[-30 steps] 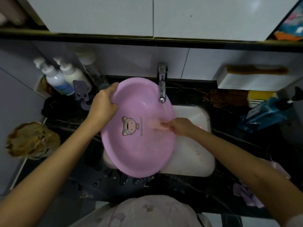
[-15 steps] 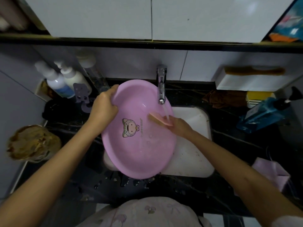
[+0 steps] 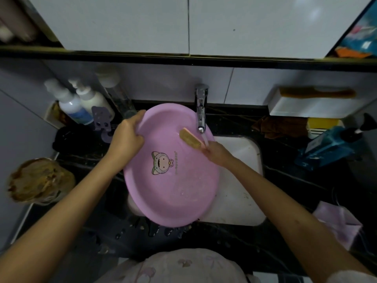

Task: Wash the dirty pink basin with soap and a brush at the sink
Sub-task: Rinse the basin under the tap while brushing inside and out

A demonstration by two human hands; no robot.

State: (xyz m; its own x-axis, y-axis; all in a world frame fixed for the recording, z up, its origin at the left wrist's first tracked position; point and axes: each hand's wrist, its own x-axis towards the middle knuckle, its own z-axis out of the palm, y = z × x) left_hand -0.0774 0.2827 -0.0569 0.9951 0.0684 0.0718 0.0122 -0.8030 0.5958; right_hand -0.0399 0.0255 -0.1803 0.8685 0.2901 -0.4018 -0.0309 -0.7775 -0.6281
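Observation:
The pink basin (image 3: 173, 180), with a cartoon animal printed inside, stands tilted over the left half of the white sink (image 3: 240, 180). My left hand (image 3: 126, 137) grips its upper left rim. In my right hand (image 3: 217, 153) is a pink brush (image 3: 191, 138) with tan bristles, held by one end against the basin's inner upper right wall. Water runs from the chrome tap (image 3: 201, 111) onto the brush's end and my right hand.
Two white pump bottles (image 3: 79, 103) and a clear bottle stand at the back left. A brown bag (image 3: 38, 180) lies at the left. A blue pouch (image 3: 326, 148), brown cloth (image 3: 281, 127) and white box (image 3: 312, 107) sit at the right. A lilac cloth (image 3: 338, 223) lies near the front right.
My right hand has moved the brush up from the basin's middle right to its upper right wall under the tap. The left hand has kept its hold on the rim.

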